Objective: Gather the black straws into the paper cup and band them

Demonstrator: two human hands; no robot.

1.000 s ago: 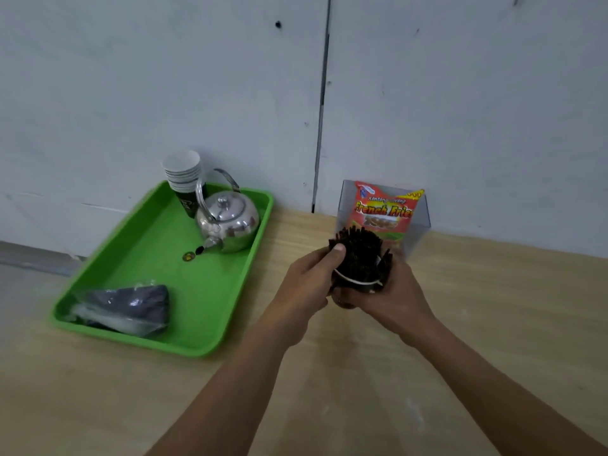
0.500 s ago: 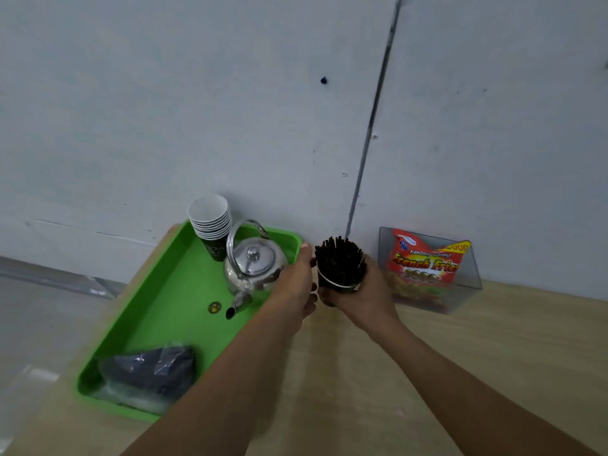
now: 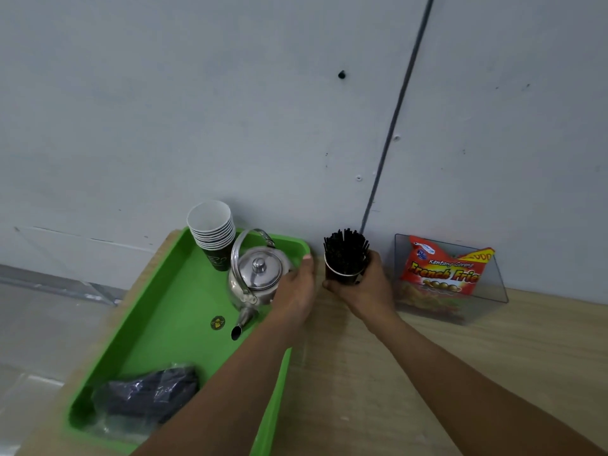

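the right hand [image 3: 365,287] has its grip wrapped round the paper cup [image 3: 343,276], with the black straws [image 3: 345,248] upright in it, low over the surface [image 3: 362,390] between the green tray [image 3: 158,324] and the clear box [image 3: 493,291]. the left hand [image 3: 296,287] is by the steel kettle [image 3: 260,274], its grip loose and empty. keep the cup level so no straw tips out. there is one bundle of straws, too many to count, and one kettle, one tray, one stack of spare cups [image 3: 212,232] and one french fries bag [image 3: 444,274].

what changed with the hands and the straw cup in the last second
The left hand let go of the paper cup and moved left to the kettle. The right hand kept its grip and carried the black straws back toward the wall. Kettle, cup stack and green tray stayed put.
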